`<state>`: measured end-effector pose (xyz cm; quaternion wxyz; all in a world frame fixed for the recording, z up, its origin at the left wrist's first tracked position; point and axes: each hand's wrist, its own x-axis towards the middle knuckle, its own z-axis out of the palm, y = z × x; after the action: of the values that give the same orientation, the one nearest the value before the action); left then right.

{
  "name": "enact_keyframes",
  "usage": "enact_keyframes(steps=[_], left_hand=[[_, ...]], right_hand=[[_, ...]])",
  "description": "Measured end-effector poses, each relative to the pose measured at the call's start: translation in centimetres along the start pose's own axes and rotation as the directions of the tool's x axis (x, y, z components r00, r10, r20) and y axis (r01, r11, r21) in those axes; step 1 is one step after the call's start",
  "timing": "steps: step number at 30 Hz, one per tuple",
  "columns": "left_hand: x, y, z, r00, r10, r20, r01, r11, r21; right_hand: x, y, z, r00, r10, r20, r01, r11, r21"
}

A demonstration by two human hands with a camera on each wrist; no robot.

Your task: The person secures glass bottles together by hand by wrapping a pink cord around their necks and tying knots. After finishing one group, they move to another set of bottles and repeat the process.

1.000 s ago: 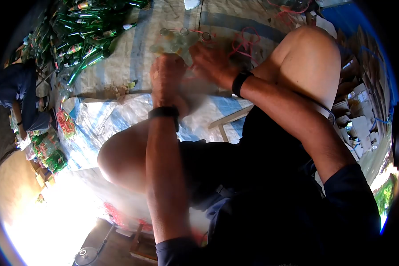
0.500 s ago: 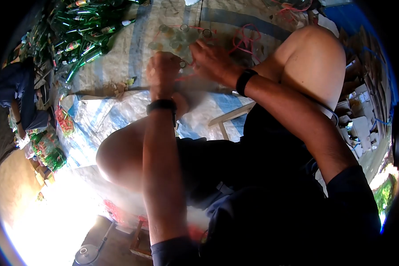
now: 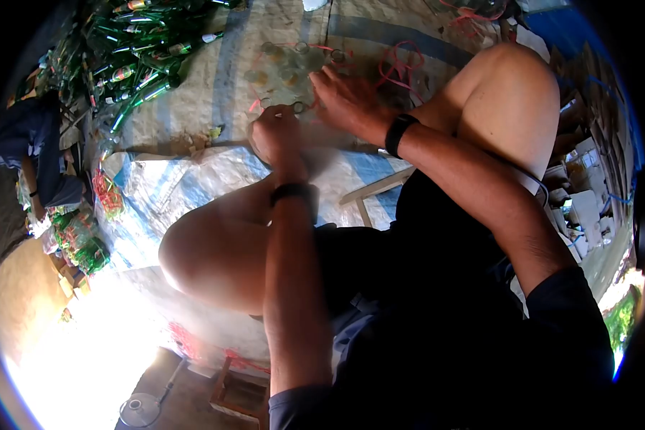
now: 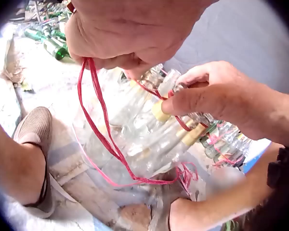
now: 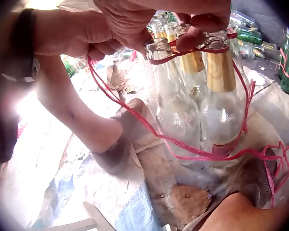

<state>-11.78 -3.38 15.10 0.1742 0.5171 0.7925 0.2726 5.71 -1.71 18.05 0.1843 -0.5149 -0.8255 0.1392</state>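
On the floor sheet (image 3: 179, 61), near the person's shoes (image 4: 34, 130), a cluster of clear bottles (image 5: 176, 113) stands upright, several with yellow foil on the neck. Red twine (image 5: 213, 156) passes round the necks just below the mouths; a further length hangs in a slack arc across the front of the bodies, and a loose tangle lies to the right of the cluster.

Left hand (image 3: 276, 132): fingers curled in a fist, holding the twine, two strands dropping from beneath it. Right hand (image 3: 347, 104): fingers narrow, bent over the necks, apparently pinching the twine against the glass; exact contact partly hidden by the knuckles.

Step in hand, as judged: drawing the twine snug round the necks. Best done with the right hand as anchor, thumb firm at the crossing, while the left pulls level and steadily; an upward jerk could slip the loop over the mouths. Necks should sit close together first, since any gap would leave slack. Advisable to keep the hanging arc clear of the shoes, where it could snag, and to check that every outer neck lies within the loop

Side note: green bottles (image 3: 140, 79) lie heaped well apart, to the left
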Motion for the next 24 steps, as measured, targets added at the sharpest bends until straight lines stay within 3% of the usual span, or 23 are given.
enact_keyframes(steps=[3, 5, 6, 9, 10, 11, 13, 15, 19, 21, 24], left_hand=[[-0.4, -0.4, 0.5, 0.997, -0.071, -0.032, 0.065, 0.985, -0.157], [-0.8, -0.2, 0.4, 0.992, -0.122, -0.037, 0.115, 0.979, -0.166], [-0.9, -0.3, 0.5, 0.985, -0.171, -0.035, 0.162, 0.972, -0.173], [-0.9, -0.5, 0.8, 0.969, -0.247, 0.03, 0.248, 0.945, -0.215], [-0.9, -0.7, 0.7, 0.967, -0.255, 0.021, 0.253, 0.942, -0.223], [-0.9, -0.9, 0.5, 0.973, -0.224, 0.053, 0.23, 0.941, -0.247], [-0.8, -2.1, 0.9, 0.977, -0.197, 0.077, 0.21, 0.937, -0.278], [-0.3, -4.4, 2.6, 0.992, 0.0, 0.127, 0.047, 0.929, -0.367], [-0.3, -5.8, 4.2, 0.986, -0.016, 0.168, 0.109, 0.818, -0.565], [-0.9, -4.6, 3.2, 0.939, -0.222, 0.263, 0.339, 0.722, -0.603], [-1.2, -4.5, 3.6, 0.945, -0.21, 0.251, 0.326, 0.669, -0.668]], right_hand=[[0.1, 0.2, -0.2, 0.999, 0.041, -0.02, -0.04, 0.998, 0.056], [-0.2, 0.0, -0.8, 0.985, -0.02, -0.173, 0.042, 0.992, 0.123], [-0.3, -0.1, -1.3, 0.985, -0.03, -0.171, 0.05, 0.992, 0.119], [-0.9, -0.5, -2.9, 0.991, -0.096, -0.095, 0.103, 0.992, 0.07], [-1.0, -0.8, -3.4, 0.993, 0.018, 0.114, -0.031, 0.994, 0.11], [-1.1, -1.0, -3.7, 0.939, 0.125, 0.32, -0.171, 0.978, 0.117], [-1.6, -1.0, -3.1, 0.958, 0.103, 0.266, -0.133, 0.986, 0.099], [-2.0, -1.0, -2.1, 0.974, 0.078, 0.213, -0.097, 0.992, 0.08], [-2.0, -1.1, -1.5, 0.983, 0.071, 0.17, -0.092, 0.989, 0.119], [-1.9, -1.0, -1.4, 0.984, 0.068, 0.165, -0.089, 0.988, 0.129], [-1.7, -0.5, -1.6, 0.974, 0.046, 0.221, -0.062, 0.996, 0.066]])
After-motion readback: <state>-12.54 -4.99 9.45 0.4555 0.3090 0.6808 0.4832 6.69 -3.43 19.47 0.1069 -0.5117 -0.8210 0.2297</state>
